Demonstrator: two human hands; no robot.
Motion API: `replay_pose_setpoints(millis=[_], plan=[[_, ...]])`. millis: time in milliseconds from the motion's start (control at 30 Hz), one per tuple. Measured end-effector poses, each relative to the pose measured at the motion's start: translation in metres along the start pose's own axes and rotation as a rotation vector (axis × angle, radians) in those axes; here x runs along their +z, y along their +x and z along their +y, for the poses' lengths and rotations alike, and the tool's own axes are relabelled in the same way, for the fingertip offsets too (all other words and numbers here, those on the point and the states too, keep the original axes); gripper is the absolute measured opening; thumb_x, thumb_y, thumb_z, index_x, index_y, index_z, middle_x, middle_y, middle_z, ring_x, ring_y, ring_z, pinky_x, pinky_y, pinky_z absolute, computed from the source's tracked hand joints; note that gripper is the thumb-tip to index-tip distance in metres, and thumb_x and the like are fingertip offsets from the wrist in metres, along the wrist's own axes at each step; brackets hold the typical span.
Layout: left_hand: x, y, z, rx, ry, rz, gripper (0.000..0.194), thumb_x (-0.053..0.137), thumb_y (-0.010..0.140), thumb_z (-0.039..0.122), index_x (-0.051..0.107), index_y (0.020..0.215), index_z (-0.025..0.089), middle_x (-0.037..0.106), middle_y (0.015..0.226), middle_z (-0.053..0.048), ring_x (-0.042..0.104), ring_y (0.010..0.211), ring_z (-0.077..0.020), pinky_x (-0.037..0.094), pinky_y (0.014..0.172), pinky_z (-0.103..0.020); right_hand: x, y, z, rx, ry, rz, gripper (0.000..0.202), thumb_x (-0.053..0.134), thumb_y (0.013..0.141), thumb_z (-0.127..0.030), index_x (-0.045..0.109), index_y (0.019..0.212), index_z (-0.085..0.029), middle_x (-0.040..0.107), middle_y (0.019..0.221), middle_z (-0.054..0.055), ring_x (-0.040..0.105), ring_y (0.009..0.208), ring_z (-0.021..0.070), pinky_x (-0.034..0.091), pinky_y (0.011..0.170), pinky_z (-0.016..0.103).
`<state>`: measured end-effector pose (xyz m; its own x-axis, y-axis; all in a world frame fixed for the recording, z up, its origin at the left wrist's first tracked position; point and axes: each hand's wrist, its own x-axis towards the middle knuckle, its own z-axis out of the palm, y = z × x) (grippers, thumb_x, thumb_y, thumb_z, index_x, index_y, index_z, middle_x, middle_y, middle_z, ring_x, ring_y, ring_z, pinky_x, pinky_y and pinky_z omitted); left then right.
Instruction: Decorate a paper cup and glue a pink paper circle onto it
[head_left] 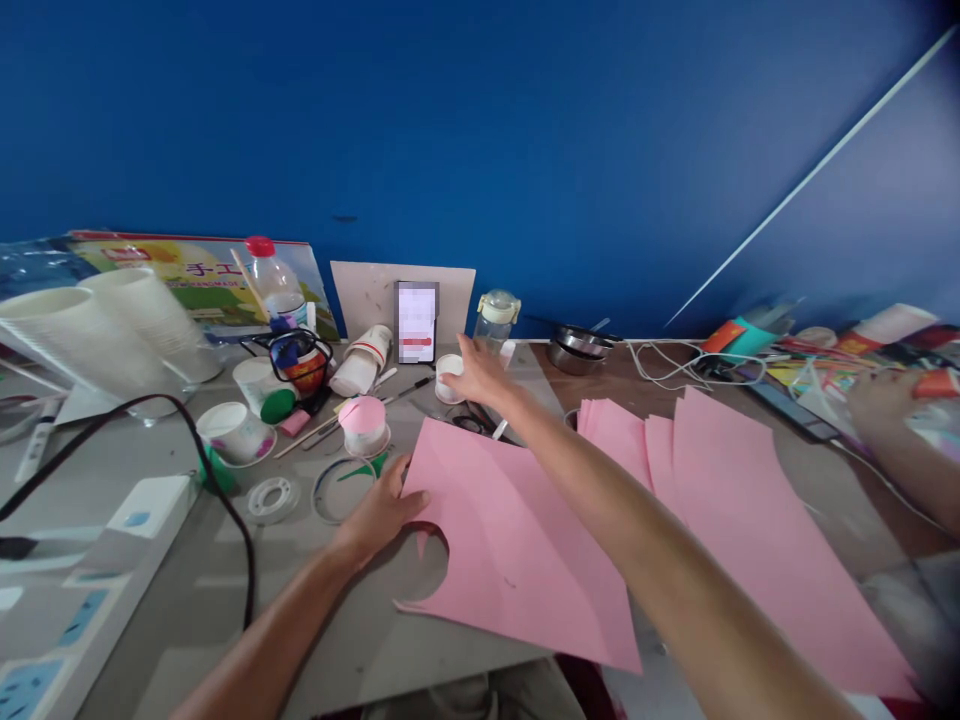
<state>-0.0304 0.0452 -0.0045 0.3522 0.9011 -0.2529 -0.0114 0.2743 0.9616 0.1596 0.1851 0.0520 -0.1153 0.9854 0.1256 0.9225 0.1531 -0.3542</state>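
Observation:
A large pink paper sheet (517, 540) with a round piece cut from its left edge lies before me. My left hand (386, 510) pinches its upper left corner between thumb and fingers. Beyond the sheet, my right hand (476, 375) reaches out at a small white cup (449, 379), fingers against or just beside it; whether it grips the cup is unclear. Scissors (469, 422) lie partly hidden below that hand. A white cup topped with a pink paper disc (363, 418) stands left of the sheet, behind a tape ring (343, 490).
More pink sheets (735, 480) lie on the right. Stacked cups (142, 320), a bottle (274, 280), a phone (416, 320), a glass jar (496, 318) and metal bowls (579, 350) line the back. A black cable crosses the left. Another person's hand (885, 400) holds something orange at far right.

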Motion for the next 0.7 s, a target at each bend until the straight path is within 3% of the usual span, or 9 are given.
replay_pose_setpoints(millis=[133, 233, 333, 367, 467, 600, 700], plan=[[-0.001, 0.003, -0.009, 0.072, 0.094, 0.053, 0.077, 0.066, 0.073, 0.029, 0.037, 0.142, 0.013, 0.046, 0.147, -0.020, 0.049, 0.129, -0.0341, 0.043, 0.103, -0.046, 0.014, 0.007, -0.003, -0.002, 0.035, -0.036, 0.077, 0.069, 0.081, -0.032, 0.033, 0.145, -0.010, 0.051, 0.139, 0.022, 0.051, 0.127, 0.0332, 0.040, 0.104, 0.042], [-0.002, 0.003, -0.011, 0.176, 0.257, 0.114, 0.082, 0.062, 0.071, 0.023, 0.034, 0.148, 0.015, 0.033, 0.157, -0.015, 0.031, 0.142, -0.0318, 0.029, 0.114, -0.045, 0.008, 0.001, -0.003, 0.019, 0.097, 0.048, 0.065, 0.061, 0.086, -0.029, 0.036, 0.143, -0.010, 0.050, 0.141, 0.021, 0.050, 0.129, 0.0312, 0.039, 0.106, 0.042], [-0.002, -0.001, -0.006, 0.149, 0.345, -0.012, 0.072, 0.056, 0.075, 0.019, 0.042, 0.145, 0.018, 0.043, 0.153, -0.010, 0.047, 0.131, -0.0281, 0.039, 0.106, -0.038, -0.010, -0.014, 0.003, 0.019, 0.353, 0.216, 0.059, 0.062, 0.083, -0.031, 0.045, 0.137, -0.014, 0.050, 0.142, 0.016, 0.047, 0.131, 0.0305, 0.037, 0.108, 0.043], [-0.002, -0.003, -0.003, 0.105, 0.354, -0.080, 0.065, 0.054, 0.077, 0.019, 0.049, 0.141, 0.018, 0.048, 0.149, -0.010, 0.056, 0.120, -0.0264, 0.045, 0.098, -0.035, -0.017, -0.021, 0.007, 0.039, 0.471, 0.184, 0.054, 0.063, 0.082, -0.034, 0.050, 0.131, -0.015, 0.055, 0.137, 0.015, 0.051, 0.126, 0.0302, 0.041, 0.105, 0.043], [-0.002, -0.008, 0.004, 0.002, 0.442, -0.290, 0.045, 0.051, 0.078, 0.018, 0.068, 0.119, 0.016, 0.066, 0.129, -0.009, 0.065, 0.099, -0.0221, 0.049, 0.085, -0.030, -0.027, -0.042, 0.021, 0.171, 0.912, -0.161, 0.033, 0.057, 0.086, -0.042, 0.062, 0.108, -0.018, 0.069, 0.102, 0.009, 0.066, 0.094, 0.0250, 0.056, 0.076, 0.036], [-0.005, -0.011, 0.007, -0.016, 0.458, -0.445, 0.034, 0.054, 0.080, 0.022, 0.071, 0.110, 0.017, 0.072, 0.115, -0.006, 0.065, 0.100, -0.0209, 0.047, 0.088, -0.028, -0.014, -0.068, 0.034, 0.362, 1.168, -0.651, 0.026, 0.064, 0.084, -0.042, 0.062, 0.090, -0.017, 0.066, 0.073, 0.003, 0.064, 0.065, 0.0166, 0.054, 0.050, 0.024], [-0.009, -0.009, 0.004, -0.012, 0.427, -0.490, 0.033, 0.057, 0.083, 0.030, 0.072, 0.110, 0.019, 0.073, 0.114, -0.006, 0.064, 0.103, -0.0216, 0.047, 0.089, -0.028, -0.001, -0.074, 0.036, 0.420, 1.177, -0.702, 0.025, 0.065, 0.085, -0.041, 0.061, 0.084, -0.016, 0.064, 0.067, 0.002, 0.063, 0.060, 0.0152, 0.054, 0.047, 0.023]])
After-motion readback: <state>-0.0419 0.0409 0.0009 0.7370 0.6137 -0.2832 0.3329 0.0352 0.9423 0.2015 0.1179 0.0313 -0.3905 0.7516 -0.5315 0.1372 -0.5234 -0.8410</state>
